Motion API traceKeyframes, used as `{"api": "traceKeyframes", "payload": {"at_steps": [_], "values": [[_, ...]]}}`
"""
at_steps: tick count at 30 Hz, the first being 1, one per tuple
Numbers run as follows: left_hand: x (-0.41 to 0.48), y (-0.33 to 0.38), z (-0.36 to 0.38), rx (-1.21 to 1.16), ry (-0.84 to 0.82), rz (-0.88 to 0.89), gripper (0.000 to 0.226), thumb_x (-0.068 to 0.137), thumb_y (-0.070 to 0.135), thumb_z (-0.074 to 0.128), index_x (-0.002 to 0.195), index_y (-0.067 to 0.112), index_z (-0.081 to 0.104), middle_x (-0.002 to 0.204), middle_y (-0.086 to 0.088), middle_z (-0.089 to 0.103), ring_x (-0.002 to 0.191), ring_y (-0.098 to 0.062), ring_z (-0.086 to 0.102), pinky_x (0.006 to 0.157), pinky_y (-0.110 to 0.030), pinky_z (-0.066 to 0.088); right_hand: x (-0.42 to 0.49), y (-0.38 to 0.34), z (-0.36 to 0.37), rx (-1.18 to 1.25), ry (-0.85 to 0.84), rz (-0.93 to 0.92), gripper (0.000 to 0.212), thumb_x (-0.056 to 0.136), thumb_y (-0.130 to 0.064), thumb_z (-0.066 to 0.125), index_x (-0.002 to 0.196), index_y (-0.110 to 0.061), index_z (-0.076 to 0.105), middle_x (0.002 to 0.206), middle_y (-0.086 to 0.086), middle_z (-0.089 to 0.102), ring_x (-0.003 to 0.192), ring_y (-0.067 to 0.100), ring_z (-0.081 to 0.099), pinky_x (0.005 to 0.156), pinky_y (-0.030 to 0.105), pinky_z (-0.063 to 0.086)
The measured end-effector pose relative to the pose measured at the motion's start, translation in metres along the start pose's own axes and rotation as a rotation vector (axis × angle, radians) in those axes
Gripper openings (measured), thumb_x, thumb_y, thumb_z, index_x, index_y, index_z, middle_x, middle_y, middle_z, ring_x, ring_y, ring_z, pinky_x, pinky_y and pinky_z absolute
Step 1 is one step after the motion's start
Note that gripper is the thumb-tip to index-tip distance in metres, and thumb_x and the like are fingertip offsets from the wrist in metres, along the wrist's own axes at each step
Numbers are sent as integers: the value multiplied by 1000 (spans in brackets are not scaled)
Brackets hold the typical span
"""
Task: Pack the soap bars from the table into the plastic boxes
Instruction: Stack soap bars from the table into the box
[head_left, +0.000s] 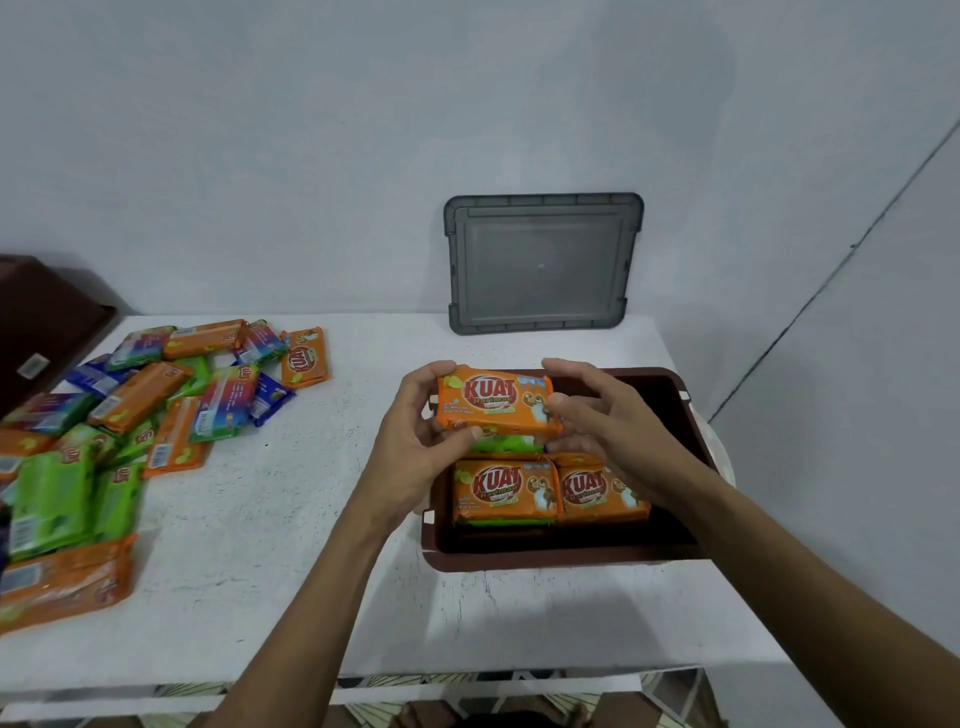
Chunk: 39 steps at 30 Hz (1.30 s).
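An orange soap bar (498, 402) is held above the far half of the brown plastic box (545, 558). My left hand (415, 436) grips its left end and my right hand (602, 415) holds its right end with the fingertips. Inside the box, two orange soap bars (504, 491) (597, 493) lie side by side on green ones, and a green bar (504, 444) shows just under the held one. A heap of orange, green and blue soap bars (130, 415) covers the left of the white table (285, 545).
A grey lid (543, 262) leans upright against the wall behind the box. A dark brown box (47, 322) stands at the far left edge. The table's front edge runs just below my forearms, with patterned floor beneath.
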<state>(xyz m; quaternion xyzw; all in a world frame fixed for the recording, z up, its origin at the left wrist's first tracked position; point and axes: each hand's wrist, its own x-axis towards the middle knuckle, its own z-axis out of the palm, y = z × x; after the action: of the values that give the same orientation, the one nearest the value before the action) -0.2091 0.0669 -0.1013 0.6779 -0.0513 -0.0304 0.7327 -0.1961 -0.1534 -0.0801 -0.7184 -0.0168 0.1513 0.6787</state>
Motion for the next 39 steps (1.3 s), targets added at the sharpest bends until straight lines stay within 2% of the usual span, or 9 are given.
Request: {"api": "traceKeyframes", "payload": {"at_steps": [3, 6, 12, 14, 18, 24, 28, 35, 39], "values": [[-1, 0, 3, 35, -53, -12, 54, 83, 5, 68, 124, 33, 45, 126, 12, 54, 113, -15, 60, 83, -35, 58, -3, 0, -1, 200, -62, 63, 45, 90, -7, 62, 133, -19, 54, 116, 11, 67, 106, 27, 68, 84, 40, 59], [-1, 1, 0, 156, -112, -1, 56, 83, 13, 70, 125, 38, 43, 124, 16, 54, 114, -11, 59, 87, -34, 57, -8, 1, -8, 223, -72, 100, 49, 83, -7, 65, 131, -18, 57, 121, 13, 64, 109, 29, 67, 88, 45, 57], [-1, -4, -5, 607, -122, 112, 52, 81, 45, 68, 127, 41, 44, 128, 20, 50, 111, 8, 49, 79, 0, 40, -25, -4, -37, -58, -41, 85, 42, 90, -11, 64, 129, -24, 57, 118, 7, 68, 104, 26, 69, 86, 47, 58], [0, -12, -9, 718, -66, 175, 45, 83, 47, 62, 125, 37, 49, 131, 19, 48, 113, 7, 47, 88, -5, 35, -32, -5, -51, -141, -27, 108, 40, 91, -13, 64, 128, -26, 57, 117, 6, 68, 103, 24, 70, 85, 46, 58], [3, -31, -18, 899, 5, 257, 31, 92, 31, 59, 123, 25, 57, 139, 8, 47, 124, -1, 37, 102, -25, 35, -44, -7, -72, -304, -7, 167, 38, 91, -13, 64, 126, -27, 57, 114, 5, 67, 100, 21, 70, 83, 40, 60], [0, -39, -17, 992, 12, 279, 35, 93, 39, 49, 122, 22, 60, 140, 5, 47, 128, -11, 41, 102, -30, 37, -48, 3, -73, -498, 10, 251, 39, 93, -13, 62, 129, -27, 53, 115, 3, 65, 99, 19, 68, 84, 37, 60], [-1, -38, -17, 1028, 21, 281, 28, 95, 30, 54, 121, 20, 62, 140, 3, 47, 128, -13, 41, 101, -27, 34, -42, 21, -59, -681, 35, 250, 39, 95, -16, 58, 132, -27, 48, 124, 2, 58, 104, 15, 62, 82, 29, 58], [-7, -37, -14, 1061, 128, 188, 26, 94, 24, 56, 118, 17, 65, 141, -2, 48, 127, -19, 45, 101, -35, 41, -35, 40, -43, -1069, 84, 262, 43, 96, -26, 57, 138, -22, 45, 140, 6, 52, 121, 24, 55, 100, 38, 50], [-8, -35, -12, 1058, 113, 167, 27, 95, 25, 55, 117, 15, 65, 143, -2, 46, 123, -19, 50, 99, -37, 45, -33, 42, -37, -1139, 69, 297, 47, 97, -30, 55, 141, -21, 42, 142, 8, 48, 124, 26, 53, 103, 39, 47]]}}
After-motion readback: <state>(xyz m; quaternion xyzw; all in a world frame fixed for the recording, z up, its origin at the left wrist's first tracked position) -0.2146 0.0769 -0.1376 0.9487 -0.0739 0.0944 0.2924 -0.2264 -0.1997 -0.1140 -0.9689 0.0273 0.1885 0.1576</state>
